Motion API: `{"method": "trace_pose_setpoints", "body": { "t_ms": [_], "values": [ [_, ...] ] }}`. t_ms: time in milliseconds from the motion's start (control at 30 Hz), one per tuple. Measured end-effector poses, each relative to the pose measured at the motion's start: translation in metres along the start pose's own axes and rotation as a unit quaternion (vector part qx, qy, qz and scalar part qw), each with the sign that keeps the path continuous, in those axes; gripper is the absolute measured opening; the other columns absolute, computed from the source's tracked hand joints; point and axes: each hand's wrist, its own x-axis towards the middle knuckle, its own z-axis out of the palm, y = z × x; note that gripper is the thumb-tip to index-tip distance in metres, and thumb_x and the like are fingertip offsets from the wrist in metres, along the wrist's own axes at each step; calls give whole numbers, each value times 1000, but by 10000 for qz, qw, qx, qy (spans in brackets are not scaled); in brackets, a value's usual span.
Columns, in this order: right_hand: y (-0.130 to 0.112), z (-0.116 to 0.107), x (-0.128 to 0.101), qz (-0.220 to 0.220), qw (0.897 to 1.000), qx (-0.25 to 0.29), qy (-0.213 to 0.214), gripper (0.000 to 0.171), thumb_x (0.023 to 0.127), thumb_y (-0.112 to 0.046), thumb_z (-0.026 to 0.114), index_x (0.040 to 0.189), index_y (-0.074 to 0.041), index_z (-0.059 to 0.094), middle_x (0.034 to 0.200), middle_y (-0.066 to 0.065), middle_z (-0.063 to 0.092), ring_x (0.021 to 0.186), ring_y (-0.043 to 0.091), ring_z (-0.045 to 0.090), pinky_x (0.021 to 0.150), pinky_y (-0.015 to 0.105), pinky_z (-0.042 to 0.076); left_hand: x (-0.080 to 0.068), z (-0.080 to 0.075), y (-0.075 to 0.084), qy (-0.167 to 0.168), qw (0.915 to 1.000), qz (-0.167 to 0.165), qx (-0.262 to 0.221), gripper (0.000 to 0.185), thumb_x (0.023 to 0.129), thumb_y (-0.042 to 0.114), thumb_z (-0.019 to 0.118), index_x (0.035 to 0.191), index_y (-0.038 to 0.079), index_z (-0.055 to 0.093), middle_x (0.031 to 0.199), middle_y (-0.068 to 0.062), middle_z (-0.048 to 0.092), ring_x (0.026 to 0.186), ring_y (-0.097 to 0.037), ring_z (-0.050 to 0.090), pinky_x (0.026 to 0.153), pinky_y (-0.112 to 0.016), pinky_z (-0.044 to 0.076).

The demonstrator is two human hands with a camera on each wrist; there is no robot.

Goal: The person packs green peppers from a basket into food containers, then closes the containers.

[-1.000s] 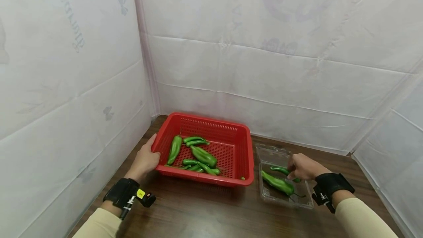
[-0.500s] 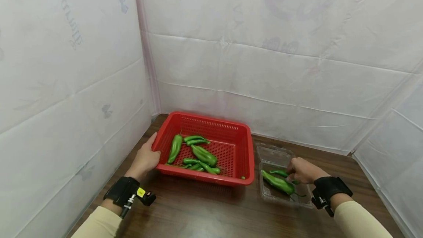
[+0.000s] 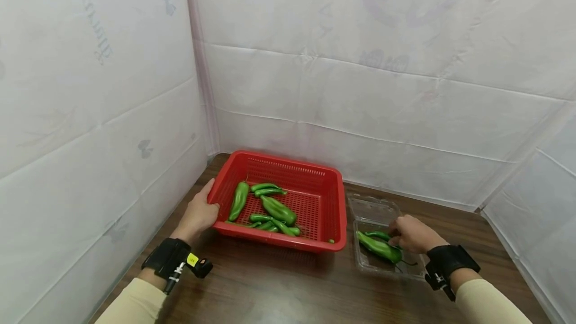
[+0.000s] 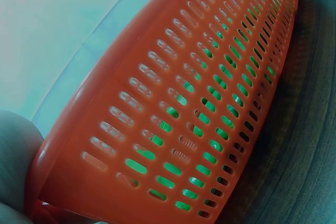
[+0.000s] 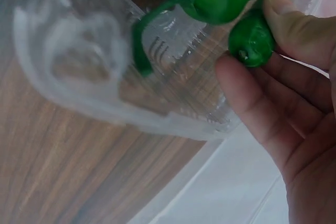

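Observation:
My left hand (image 3: pixel 198 215) grips the left rim of a red perforated plastic basket (image 3: pixel 335 204), its thumb over the edge. Several green peppers lie inside, among them a large one (image 3: pixel 278 210) near the middle and a long one (image 3: pixel 239 201) by the left wall. At the right, my right hand (image 3: pixel 415 234) reaches into a clear plastic clamshell box (image 3: pixel 366 267). Between thumb and fingers it pinches a small green chili pepper (image 5: pixel 252 40). Beside that pepper, in the same box, lies a larger green pepper (image 3: pixel 379 248) with a curved stem.
The clamshell's lid (image 3: pixel 374 210) is folded back behind the box. Brown wood-grain table (image 3: pixel 270 284) lies under everything. White printed sheets (image 3: pixel 360 89) stand as walls at the back and on both sides. A small green bit (image 3: pixel 331 241) sits in the basket's front right corner.
My right hand has shifted slightly left with the small chili pepper, which now lies further left beside the larger one. My left hand keeps its grip on the basket.

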Motion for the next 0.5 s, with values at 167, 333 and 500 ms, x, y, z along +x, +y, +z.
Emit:
{"method": "trace_pose_setpoints", "body": {
  "t_ms": [167,333,500],
  "values": [
    [-2,3,-2,102,9999,-52,91,7,92,-5,74,94,-11,78,81,-4,70,65,-3,53,58,24,43,0,0,0,-8,10000,-4,7,77,101,5,43,169,11,6,157,-32,40,136,-48,49,108,-65,47],
    [-5,3,-3,308,9994,-82,162,16,92,-1,70,105,-3,79,92,5,76,71,1,60,61,24,47,1,0,0,-22,10000,-3,10,77,102,6,43,169,11,5,157,-32,39,136,-48,49,108,-65,47],
    [-7,3,-4,557,9983,-24,154,16,90,0,70,103,-2,79,90,4,74,73,5,62,62,26,50,2,0,-1,-15,10000,-8,46,78,102,6,44,169,12,5,157,-32,39,136,-48,49,109,-65,47]
  ]
}}
